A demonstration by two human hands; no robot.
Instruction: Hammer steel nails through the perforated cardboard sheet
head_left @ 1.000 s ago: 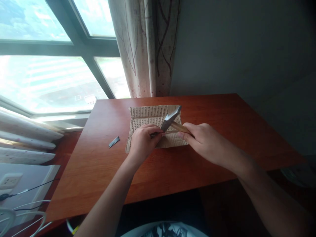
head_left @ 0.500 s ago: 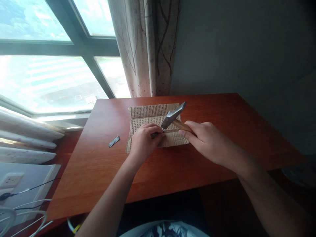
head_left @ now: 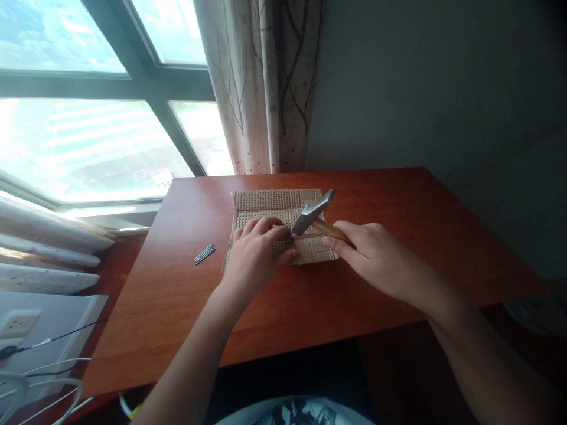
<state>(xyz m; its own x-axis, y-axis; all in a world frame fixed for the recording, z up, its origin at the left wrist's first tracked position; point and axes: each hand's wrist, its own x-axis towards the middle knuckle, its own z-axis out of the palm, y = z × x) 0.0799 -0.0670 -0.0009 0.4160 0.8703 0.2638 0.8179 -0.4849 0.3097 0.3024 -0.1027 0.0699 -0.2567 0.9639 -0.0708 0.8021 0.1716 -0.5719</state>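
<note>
A perforated sheet of cardboard [head_left: 266, 200] lies on the red-brown wooden table [head_left: 411, 236]. My left hand [head_left: 254, 257] rests on the sheet's near half, fingers stretched over it with thumb and forefinger apart. I see no nail between them. My right hand [head_left: 376, 257] is closed round the wooden handle of a hammer. Its steel head [head_left: 312, 211] slants down so that the lower end sits just beside my left fingertips, over the cardboard.
A small bundle of nails [head_left: 204, 254] lies on the table left of the cardboard. A patterned curtain [head_left: 270, 88] and a large window [head_left: 88, 136] stand behind. A wall socket [head_left: 15, 324] and white cables [head_left: 39, 389] are at lower left.
My left hand has gone from a pinch near the hammer's face to lying spread on the cardboard, slightly farther forward. The hammer head rose a little, then came back down beside my fingertips.
</note>
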